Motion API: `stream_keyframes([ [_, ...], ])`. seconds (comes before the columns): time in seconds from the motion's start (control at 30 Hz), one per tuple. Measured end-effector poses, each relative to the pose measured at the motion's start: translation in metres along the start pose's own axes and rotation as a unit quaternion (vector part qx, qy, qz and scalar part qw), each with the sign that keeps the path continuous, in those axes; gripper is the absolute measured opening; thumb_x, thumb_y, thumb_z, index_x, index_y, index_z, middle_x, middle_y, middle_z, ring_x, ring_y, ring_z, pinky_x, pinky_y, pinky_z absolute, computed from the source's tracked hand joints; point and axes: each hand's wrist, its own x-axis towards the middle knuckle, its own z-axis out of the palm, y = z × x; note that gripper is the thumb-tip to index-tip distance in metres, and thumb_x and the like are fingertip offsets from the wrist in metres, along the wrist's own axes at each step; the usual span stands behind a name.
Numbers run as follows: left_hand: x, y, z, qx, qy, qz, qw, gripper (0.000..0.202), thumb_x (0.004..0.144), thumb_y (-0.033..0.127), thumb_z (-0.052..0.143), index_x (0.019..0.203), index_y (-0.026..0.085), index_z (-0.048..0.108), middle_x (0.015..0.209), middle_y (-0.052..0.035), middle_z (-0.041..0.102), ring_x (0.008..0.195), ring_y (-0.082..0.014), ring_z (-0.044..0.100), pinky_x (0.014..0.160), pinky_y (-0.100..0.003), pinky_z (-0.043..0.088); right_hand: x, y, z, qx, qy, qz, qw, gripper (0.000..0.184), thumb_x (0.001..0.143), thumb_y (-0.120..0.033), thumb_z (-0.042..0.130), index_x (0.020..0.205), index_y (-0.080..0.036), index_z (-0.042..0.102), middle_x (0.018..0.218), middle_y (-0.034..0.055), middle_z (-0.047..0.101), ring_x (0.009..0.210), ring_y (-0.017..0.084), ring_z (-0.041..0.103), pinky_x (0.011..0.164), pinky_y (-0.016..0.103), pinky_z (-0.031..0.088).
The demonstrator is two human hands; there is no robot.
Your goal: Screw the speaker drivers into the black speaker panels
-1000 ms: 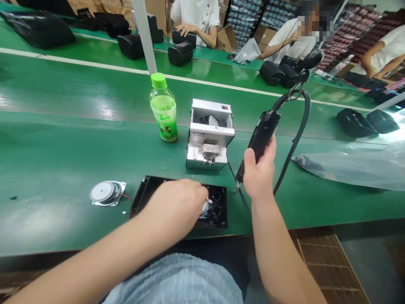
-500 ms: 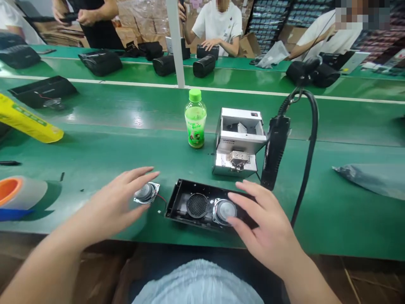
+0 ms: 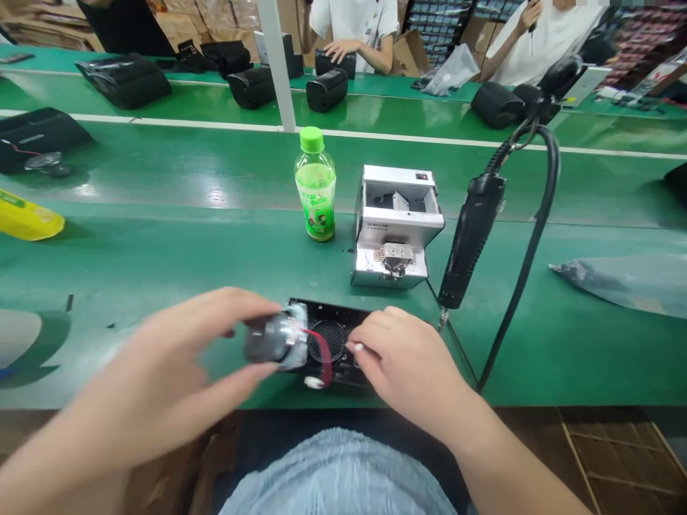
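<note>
My left hand (image 3: pixel 166 357) grips a round speaker driver (image 3: pixel 273 340) by its metal frame and holds it above the left end of an open black speaker housing (image 3: pixel 327 309). A red wire (image 3: pixel 322 354) runs from the driver to a small white plug (image 3: pixel 313 383). My right hand (image 3: pixel 402 357) sits over the housing's right end, its fingertips pinching a small white piece (image 3: pixel 354 347). A round mesh grille (image 3: pixel 327 340) shows between my hands. The hands hide most of the housing.
An electric screwdriver (image 3: pixel 469 239) hangs on its cable right of the housing, beside a silver screw feeder (image 3: pixel 394 229). A green-capped bottle (image 3: pixel 315 184) stands behind. A plastic bag (image 3: pixel 617 286) lies right. Co-workers sit beyond, with black speakers on the green benches.
My left hand has lifted the speaker driver off the bench and over the housing. My right hand has let go of the screwdriver, which now hangs, and has closed on the white piece.
</note>
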Motion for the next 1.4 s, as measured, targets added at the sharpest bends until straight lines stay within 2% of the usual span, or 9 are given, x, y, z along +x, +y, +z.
stream_keyframes([
  [0.07,0.025,0.023,0.013,0.001,-0.070,0.047,0.996,0.035,0.101,0.032,0.069,0.136,0.032,0.066,0.126,-0.0043,0.079,0.108,-0.0268,0.077,0.087,-0.039,0.063,-0.009,0.005,-0.005,0.012,0.025,0.016,0.999,0.012,0.101,-0.016,0.072,0.093,-0.022,0.078,0.086,-0.0004,0.080,0.078,0.018,0.064,0.069,0.036,0.051],
  [0.13,0.046,0.034,0.028,0.040,-0.129,0.074,0.988,0.035,0.099,0.024,0.070,0.135,0.029,0.069,0.121,-0.0049,0.079,0.104,-0.0272,0.077,0.083,-0.041,0.061,-0.019,0.010,-0.008,0.024,0.056,0.030,0.998,0.011,0.103,-0.018,0.072,0.096,-0.022,0.079,0.086,-0.0010,0.080,0.077,0.016,0.065,0.070,0.035,0.051],
  [0.23,0.060,0.034,0.046,0.106,-0.191,0.096,0.971,0.039,0.093,0.019,0.078,0.131,0.028,0.073,0.112,-0.0041,0.080,0.099,-0.0293,0.078,0.079,-0.044,0.060,-0.032,0.014,-0.006,0.041,0.092,0.036,0.994,0.011,0.105,-0.022,0.072,0.097,-0.023,0.080,0.086,-0.0014,0.081,0.078,0.015,0.066,0.073,0.034,0.050],
  [0.33,0.061,0.024,0.057,0.144,-0.224,0.110,0.958,0.047,0.086,0.014,0.084,0.130,0.028,0.074,0.117,-0.0049,0.082,0.102,-0.0315,0.079,0.079,-0.044,0.060,-0.037,0.016,0.000,0.054,0.111,0.032,0.992,0.011,0.105,-0.024,0.071,0.098,-0.023,0.080,0.087,-0.0028,0.082,0.079,0.015,0.067,0.076,0.035,0.050],
  [0.47,0.059,0.017,0.063,0.163,-0.220,0.124,0.954,0.049,0.087,0.015,0.082,0.133,0.028,0.073,0.129,-0.0072,0.082,0.107,-0.0331,0.081,0.078,-0.043,0.061,-0.036,0.019,0.004,0.067,0.121,0.033,0.990,0.008,0.105,-0.024,0.072,0.101,-0.024,0.080,0.088,-0.0038,0.082,0.079,0.014,0.066,0.078,0.035,0.050],
  [0.7,0.057,0.019,0.066,0.178,-0.201,0.140,0.953,0.048,0.091,0.012,0.073,0.136,0.028,0.072,0.132,-0.0070,0.081,0.105,-0.0311,0.081,0.076,-0.043,0.064,-0.036,0.020,0.004,0.072,0.117,0.027,0.990,0.006,0.103,-0.022,0.074,0.101,-0.023,0.080,0.086,-0.0038,0.081,0.076,0.015,0.063,0.075,0.035,0.047],
  [0.9,0.059,0.019,0.064,0.187,-0.216,0.138,0.948,0.047,0.089,0.012,0.073,0.133,0.028,0.074,0.130,-0.0078,0.083,0.102,-0.0332,0.082,0.074,-0.045,0.064,-0.036,0.018,0.005,0.071,0.124,0.032,0.989,0.006,0.103,-0.023,0.075,0.100,-0.022,0.080,0.086,-0.0032,0.081,0.076,0.014,0.064,0.075,0.035,0.047],
  [1.23,0.062,0.024,0.063,0.206,-0.264,0.080,0.939,0.046,0.093,0.017,0.074,0.136,0.034,0.075,0.133,-0.0066,0.083,0.102,-0.0336,0.084,0.071,-0.040,0.060,-0.032,0.018,0.002,0.065,0.121,0.037,0.990,0.010,0.104,-0.023,0.073,0.098,-0.022,0.081,0.084,-0.0048,0.081,0.075,0.013,0.064,0.074,0.034,0.047],
  [1.4,0.066,0.026,0.062,0.219,-0.264,0.066,0.937,0.052,0.092,0.015,0.071,0.141,0.034,0.075,0.131,-0.0058,0.083,0.097,-0.0319,0.084,0.068,-0.039,0.058,-0.031,0.019,0.001,0.068,0.120,0.035,0.990,0.011,0.105,-0.022,0.072,0.097,-0.023,0.081,0.084,-0.0041,0.081,0.074,0.013,0.065,0.075,0.034,0.047],
])
